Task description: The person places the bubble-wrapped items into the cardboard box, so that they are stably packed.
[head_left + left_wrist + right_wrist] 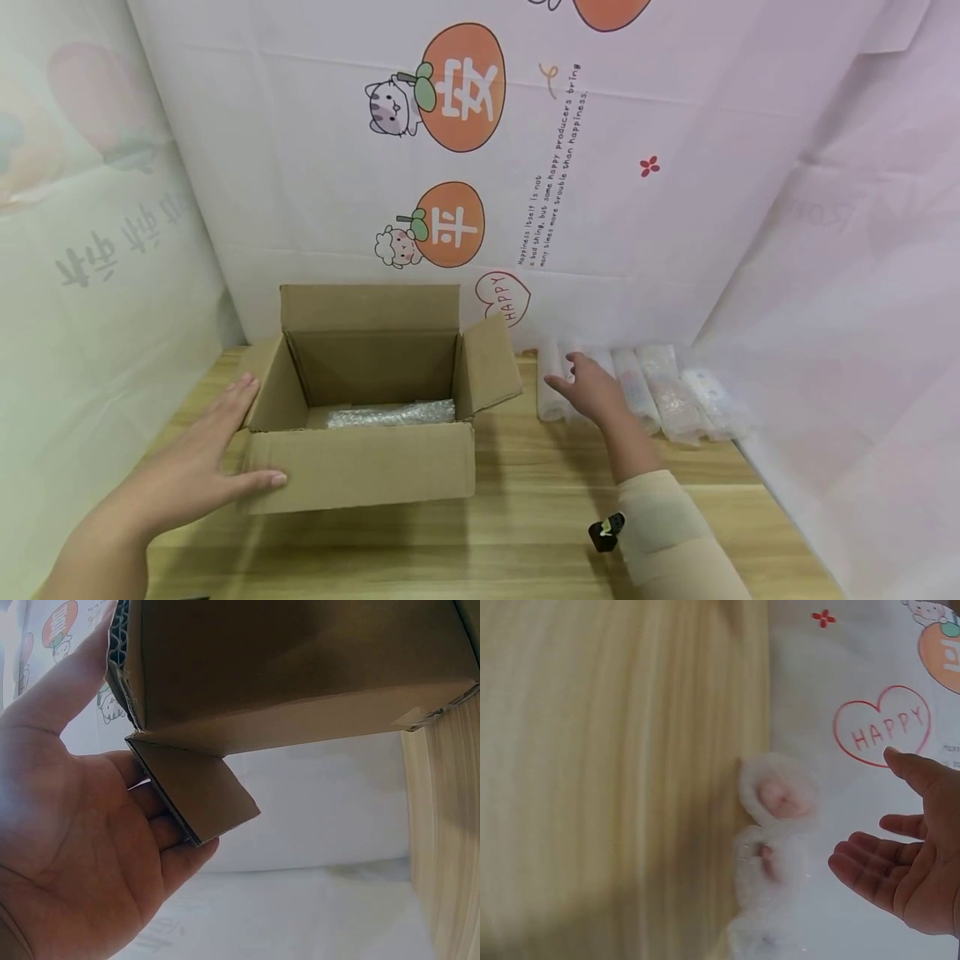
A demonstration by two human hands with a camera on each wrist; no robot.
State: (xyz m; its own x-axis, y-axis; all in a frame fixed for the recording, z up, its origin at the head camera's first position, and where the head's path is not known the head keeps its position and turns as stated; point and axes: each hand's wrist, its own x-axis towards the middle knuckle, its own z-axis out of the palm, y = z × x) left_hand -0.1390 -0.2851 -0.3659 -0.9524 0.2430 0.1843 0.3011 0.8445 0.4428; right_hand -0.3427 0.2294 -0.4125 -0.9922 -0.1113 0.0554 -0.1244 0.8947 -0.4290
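Note:
An open cardboard box (360,467) stands on the wooden table with its flaps spread. A bubble-wrapped item (397,414) lies inside on its floor. My left hand (191,462) rests spread at the box's front left corner, thumb on the front flap. Its fingers lie behind the left side flap (199,787) in the left wrist view. Over a row of wrapped rolls at the back right hovers my right hand (596,390), fingers extended and thumb apart. Nothing is in that hand (907,862). Beneath it is a white roll (550,383), with a bubble-wrapped roll (667,392) farther right.
White printed cloth (337,208) walls off the back and both sides of the table (525,533). A small black object (606,532) shows beside the right sleeve. The box's right flap (491,364) sticks out toward the rolls.

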